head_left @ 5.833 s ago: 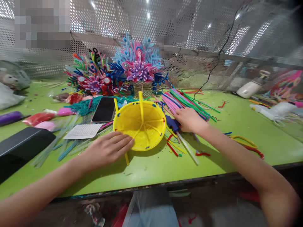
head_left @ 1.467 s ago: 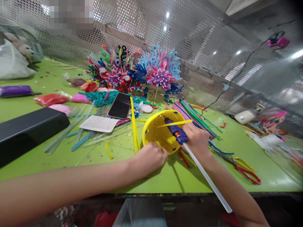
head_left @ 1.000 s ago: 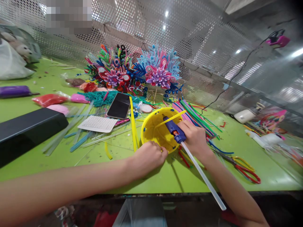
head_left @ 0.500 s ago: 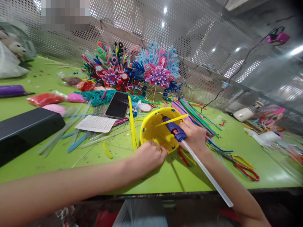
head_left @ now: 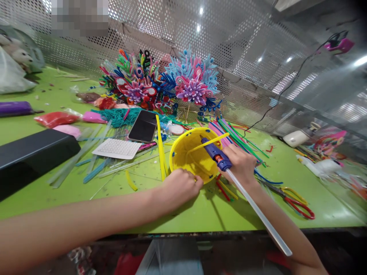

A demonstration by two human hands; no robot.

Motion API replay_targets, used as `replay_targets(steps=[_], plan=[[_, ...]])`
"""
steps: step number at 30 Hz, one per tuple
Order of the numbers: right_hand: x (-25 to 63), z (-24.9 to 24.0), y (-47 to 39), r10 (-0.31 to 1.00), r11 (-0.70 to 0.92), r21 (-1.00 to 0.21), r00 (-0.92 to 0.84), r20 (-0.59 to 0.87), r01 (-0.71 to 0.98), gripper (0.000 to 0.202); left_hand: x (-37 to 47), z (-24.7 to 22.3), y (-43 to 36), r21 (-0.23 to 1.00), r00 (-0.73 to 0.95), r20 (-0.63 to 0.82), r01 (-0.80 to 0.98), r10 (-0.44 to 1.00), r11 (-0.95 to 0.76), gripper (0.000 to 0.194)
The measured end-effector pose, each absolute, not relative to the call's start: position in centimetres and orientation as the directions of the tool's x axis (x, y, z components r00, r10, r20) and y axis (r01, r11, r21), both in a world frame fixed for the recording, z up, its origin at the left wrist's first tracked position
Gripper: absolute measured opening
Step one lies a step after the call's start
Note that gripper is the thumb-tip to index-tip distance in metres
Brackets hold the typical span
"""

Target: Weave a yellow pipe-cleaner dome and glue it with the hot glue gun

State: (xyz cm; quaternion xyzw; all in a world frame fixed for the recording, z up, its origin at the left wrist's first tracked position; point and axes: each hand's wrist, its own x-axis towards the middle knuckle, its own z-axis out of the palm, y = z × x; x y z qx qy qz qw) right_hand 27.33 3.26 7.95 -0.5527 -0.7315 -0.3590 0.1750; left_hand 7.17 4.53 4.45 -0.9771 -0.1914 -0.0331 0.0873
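Observation:
A yellow bowl-shaped piece (head_left: 197,162) with small blue dots round its rim lies tilted on the green table, its hollow side towards me. My left hand (head_left: 182,187) is closed on its near rim. Wrapped in my right hand (head_left: 241,162) is a blue glue gun (head_left: 216,154), its nozzle over the hollow. A long clear glue stick (head_left: 259,212) sticks out of its back end. One yellow strip (head_left: 210,142) crosses the hollow beneath the gun; its outer end is near my right fingers, and whether they touch it I cannot tell.
Scissors (head_left: 298,202) with red and yellow handles lie at right. Pipe cleaners (head_left: 241,137) spread behind my right hand. Left of the bowl are yellow strips (head_left: 161,149), a phone (head_left: 143,126), a sheet of white beads (head_left: 116,148) and a dark box (head_left: 34,156). Colourful flower-like decorations (head_left: 195,91) stand behind.
My right hand has drawn the glue gun slightly right and back, so its nozzle has shifted within the hollow. The left hand keeps its place on the rim.

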Motion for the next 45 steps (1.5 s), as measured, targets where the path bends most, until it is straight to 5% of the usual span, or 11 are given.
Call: replay_targets(steps=[23, 35, 45], plan=[[28.7, 7.9, 3.0, 0.599, 0.152, 0.329, -0.352, 0.719, 0.932, 0.013, 7.1, 4.8, 4.5, -0.117, 0.921, 0.061, 0.390, 0.386, -0.913, 0.021], [28.8, 8.3, 3.3, 0.560, 0.131, 0.392, -0.394, 0.729, 0.911, 0.028, 7.2, 5.0, 4.7, -0.116, 0.919, 0.050, 0.393, 0.390, -0.912, 0.021], [29.5, 8.2, 3.7, 0.543, 0.247, 0.365, -0.440, 0.715, 0.898, 0.019, 7.1, 4.9, 4.7, -0.097, 0.917, 0.076, 0.399, 0.392, -0.912, 0.017]])
